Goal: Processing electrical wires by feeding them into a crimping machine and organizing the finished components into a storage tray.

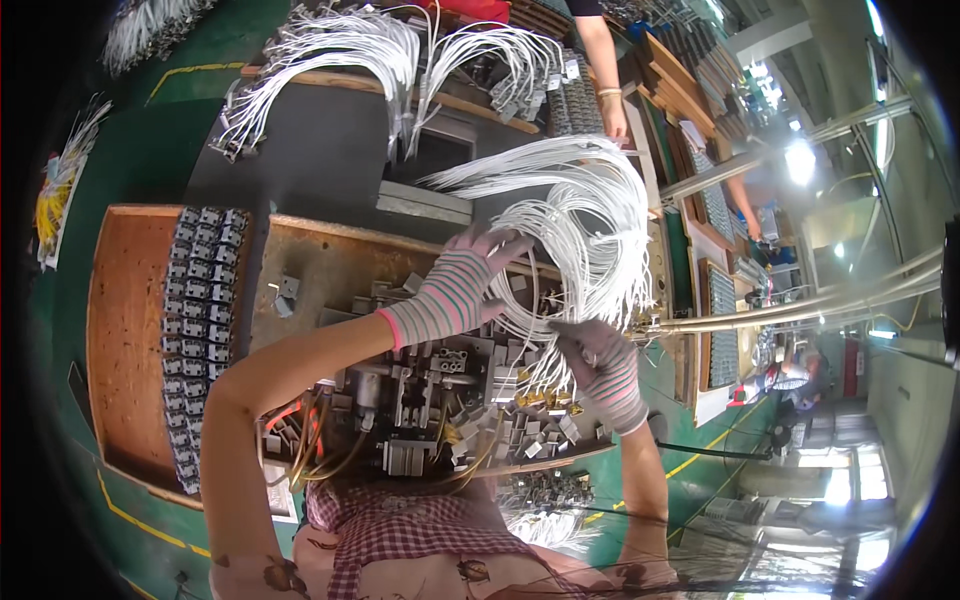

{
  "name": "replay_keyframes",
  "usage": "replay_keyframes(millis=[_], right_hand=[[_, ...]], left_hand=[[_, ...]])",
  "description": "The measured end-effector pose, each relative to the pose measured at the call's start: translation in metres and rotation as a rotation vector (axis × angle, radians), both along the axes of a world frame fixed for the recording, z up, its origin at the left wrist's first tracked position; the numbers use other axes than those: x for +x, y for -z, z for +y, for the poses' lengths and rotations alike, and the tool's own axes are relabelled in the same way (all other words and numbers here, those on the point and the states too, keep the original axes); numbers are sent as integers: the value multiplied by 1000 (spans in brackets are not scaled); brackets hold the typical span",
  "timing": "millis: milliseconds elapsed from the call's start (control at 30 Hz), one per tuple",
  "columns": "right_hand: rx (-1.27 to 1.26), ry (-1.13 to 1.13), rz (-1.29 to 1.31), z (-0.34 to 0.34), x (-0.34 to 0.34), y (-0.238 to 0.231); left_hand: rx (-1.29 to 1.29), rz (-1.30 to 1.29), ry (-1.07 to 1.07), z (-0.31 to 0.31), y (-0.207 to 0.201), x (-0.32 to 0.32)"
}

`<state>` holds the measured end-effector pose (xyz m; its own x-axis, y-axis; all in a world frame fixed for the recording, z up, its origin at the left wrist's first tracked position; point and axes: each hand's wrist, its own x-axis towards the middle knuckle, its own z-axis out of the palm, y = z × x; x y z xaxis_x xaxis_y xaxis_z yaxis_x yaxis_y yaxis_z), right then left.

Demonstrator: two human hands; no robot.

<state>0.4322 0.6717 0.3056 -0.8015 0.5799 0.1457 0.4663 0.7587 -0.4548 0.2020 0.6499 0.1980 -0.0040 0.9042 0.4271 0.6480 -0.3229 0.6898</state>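
Note:
A large looped bundle of white cables [610, 230] lies in front of me, its cut or fitted ends hanging down at the right. My left hand [465, 285], in a striped glove, curls its fingers round the left side of the loop. At the lower edge of the loop, my right hand [600, 368], also gloved, closes on some cables with thumb and fingers. Brass-coloured ends [548, 400] hang beside it. Below the hands stands a metal fixture [412, 395] with clamps and a cylinder, among loose small grey metal parts [530, 432].
On the left, a wooden tray [130, 330] carries rows of metal connector housings [205, 340]. More white cable bundles [350, 50] lie across the far bench. Another person's hand [614, 120] reaches the bundle's far end. Pale tubes [790, 310] cross at the right.

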Motion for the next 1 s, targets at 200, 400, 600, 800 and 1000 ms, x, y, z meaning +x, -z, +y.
replay_keyframes(millis=[200, 400, 600, 800, 1000], right_hand=[[757, 323, 166, 90, 18, -24], [416, 347, 27, 133, 4, 8], [564, 372, 84, 133, -31, 17], [221, 98, 298, 157, -56, 21], [300, 229, -74, 190, -104, 53]], left_hand=[[-189, 71, 227, -13, 37, 20], [-162, 56, 224, -18, 43, 17], [-138, 24, 184, -22, 55, 14], [-70, -37, 166, -17, 52, 20], [44, -147, 151, -18, 40, 15]])
